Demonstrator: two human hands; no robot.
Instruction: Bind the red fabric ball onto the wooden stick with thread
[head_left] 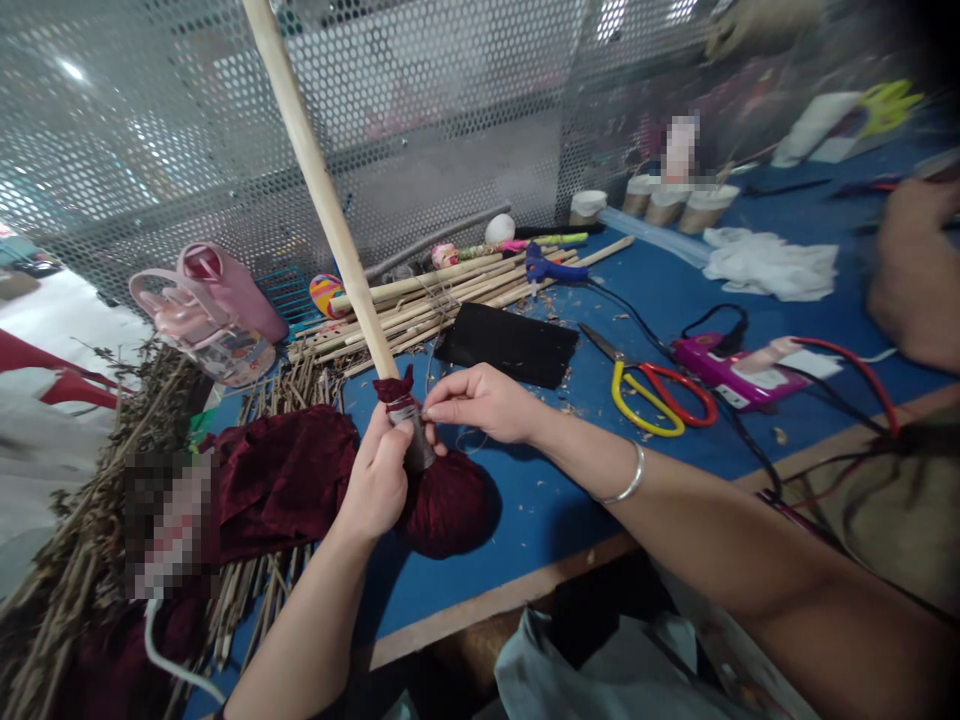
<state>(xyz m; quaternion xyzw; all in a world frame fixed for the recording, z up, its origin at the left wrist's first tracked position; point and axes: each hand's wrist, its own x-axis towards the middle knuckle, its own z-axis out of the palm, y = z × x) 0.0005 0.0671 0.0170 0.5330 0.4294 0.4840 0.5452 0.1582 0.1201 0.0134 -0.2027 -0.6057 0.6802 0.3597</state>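
Note:
My left hand (379, 470) is closed around the bound neck of a dark red velvet bundle, whose round end (450, 503) rests near the table's front edge. A pale wooden stick (322, 190) rises from that neck, tilted up and to the left. Grey wire (407, 415) is wound over the cloth at the neck. Close beside it, my right hand (484, 400) pinches what looks like the thin loose end of the wire; a loop of it shows below the fingers. The fingertips partly hide the strand. A silver bangle (628, 475) is on my right wrist.
Scissors (645, 395), a black sheet (508, 345), a blue glue gun (551, 268) and wooden sticks (420, 310) lie beyond my hands. A purple power strip (739, 370) with cords is at right. Red velvet cloth (281, 480) covers twigs at left. Another person's hand (915, 270) is at far right.

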